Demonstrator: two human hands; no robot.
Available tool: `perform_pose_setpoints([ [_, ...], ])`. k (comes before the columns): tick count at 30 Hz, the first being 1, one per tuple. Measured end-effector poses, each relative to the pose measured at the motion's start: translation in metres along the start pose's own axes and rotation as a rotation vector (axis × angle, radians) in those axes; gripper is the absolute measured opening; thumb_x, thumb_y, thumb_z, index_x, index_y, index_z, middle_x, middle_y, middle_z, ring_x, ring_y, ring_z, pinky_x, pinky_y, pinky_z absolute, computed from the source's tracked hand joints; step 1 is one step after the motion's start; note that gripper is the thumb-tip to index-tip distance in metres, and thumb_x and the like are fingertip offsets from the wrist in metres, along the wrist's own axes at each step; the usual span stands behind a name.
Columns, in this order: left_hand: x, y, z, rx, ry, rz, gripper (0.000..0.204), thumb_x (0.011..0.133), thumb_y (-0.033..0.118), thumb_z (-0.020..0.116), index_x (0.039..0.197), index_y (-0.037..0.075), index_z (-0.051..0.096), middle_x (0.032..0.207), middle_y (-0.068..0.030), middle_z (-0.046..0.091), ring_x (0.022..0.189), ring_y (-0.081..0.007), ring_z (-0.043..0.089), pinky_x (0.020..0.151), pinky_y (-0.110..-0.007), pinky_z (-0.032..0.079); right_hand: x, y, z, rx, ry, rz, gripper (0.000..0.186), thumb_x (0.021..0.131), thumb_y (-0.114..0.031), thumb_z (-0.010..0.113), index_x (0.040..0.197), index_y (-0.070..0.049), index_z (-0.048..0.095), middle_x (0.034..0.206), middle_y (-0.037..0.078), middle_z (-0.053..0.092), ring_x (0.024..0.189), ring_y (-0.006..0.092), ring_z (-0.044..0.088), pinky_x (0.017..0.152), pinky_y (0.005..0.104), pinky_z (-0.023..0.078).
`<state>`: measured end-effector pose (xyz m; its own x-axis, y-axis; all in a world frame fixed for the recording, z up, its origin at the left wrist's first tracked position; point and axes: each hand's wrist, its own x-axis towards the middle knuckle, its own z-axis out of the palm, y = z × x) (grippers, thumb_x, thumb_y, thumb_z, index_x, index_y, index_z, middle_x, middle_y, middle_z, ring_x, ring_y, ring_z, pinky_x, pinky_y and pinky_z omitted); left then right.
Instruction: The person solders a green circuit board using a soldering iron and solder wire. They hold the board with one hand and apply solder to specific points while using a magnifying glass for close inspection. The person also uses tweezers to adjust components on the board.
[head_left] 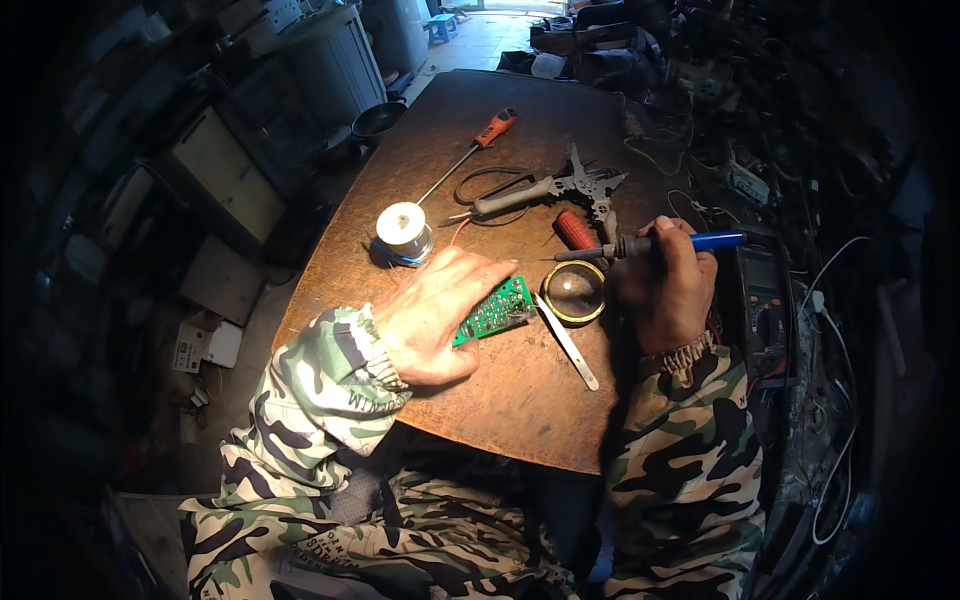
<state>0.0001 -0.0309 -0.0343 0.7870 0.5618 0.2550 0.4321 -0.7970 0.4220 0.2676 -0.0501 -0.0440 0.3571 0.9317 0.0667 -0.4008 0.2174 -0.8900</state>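
My left hand [430, 320] grips a green circuit board [500, 305] low over the wooden table [510, 410]. My right hand [675, 290] holds a soldering iron [718, 241] with a blue handle, its dark tip pointing left above a round yellow-rimmed tin [573, 292]. White tweezers [568, 345] lie between the board and my right arm. A spool of solder [402, 228] stands behind my left hand. A red grip [576, 229] lies just beyond the tin, near a grey-handled tool [510, 200] and some metal pliers [590, 190].
An orange screwdriver [495, 128] lies toward the table's back. A multimeter [765, 310], cables [835, 262] and dark clutter line the right side. Cabinets [215, 180] and a black pan [378, 122] are at left. A blue stool [441, 25] is in the background.
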Motion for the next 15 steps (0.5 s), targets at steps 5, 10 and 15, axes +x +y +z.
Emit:
perform_pose_setpoints([
  [5,-0.001,-0.012,0.002,-0.007,0.069,0.026,0.071,0.061,0.006,0.064,0.131,-0.005,0.057,0.122,-0.0223,0.060,0.114,-0.0392,0.057,0.103,-0.047,0.047,-0.002,0.003,0.000,-0.030,-0.129,0.033,0.021,0.096,-0.021,0.062,0.083,-0.005,0.059,0.064,0.003,0.055,0.044,0.0099,0.046,0.040,0.0254,0.038],
  [10,0.005,-0.017,0.010,-0.041,0.102,0.018,0.064,0.064,0.006,0.064,0.128,-0.002,0.061,0.116,-0.0201,0.061,0.111,-0.0365,0.057,0.099,-0.046,0.048,-0.008,0.006,0.000,-0.051,-0.140,0.043,0.021,0.096,-0.020,0.062,0.083,-0.005,0.058,0.066,0.004,0.056,0.047,0.0102,0.048,0.040,0.0258,0.039],
  [15,0.005,-0.027,0.019,-0.075,0.158,0.035,0.059,0.072,0.016,0.081,0.127,0.002,0.065,0.115,-0.0167,0.058,0.109,-0.0343,0.056,0.095,-0.045,0.048,-0.012,0.011,-0.012,-0.046,-0.123,0.078,0.021,0.096,-0.020,0.061,0.084,-0.004,0.058,0.065,0.005,0.055,0.046,0.0117,0.047,0.040,0.0273,0.040],
])
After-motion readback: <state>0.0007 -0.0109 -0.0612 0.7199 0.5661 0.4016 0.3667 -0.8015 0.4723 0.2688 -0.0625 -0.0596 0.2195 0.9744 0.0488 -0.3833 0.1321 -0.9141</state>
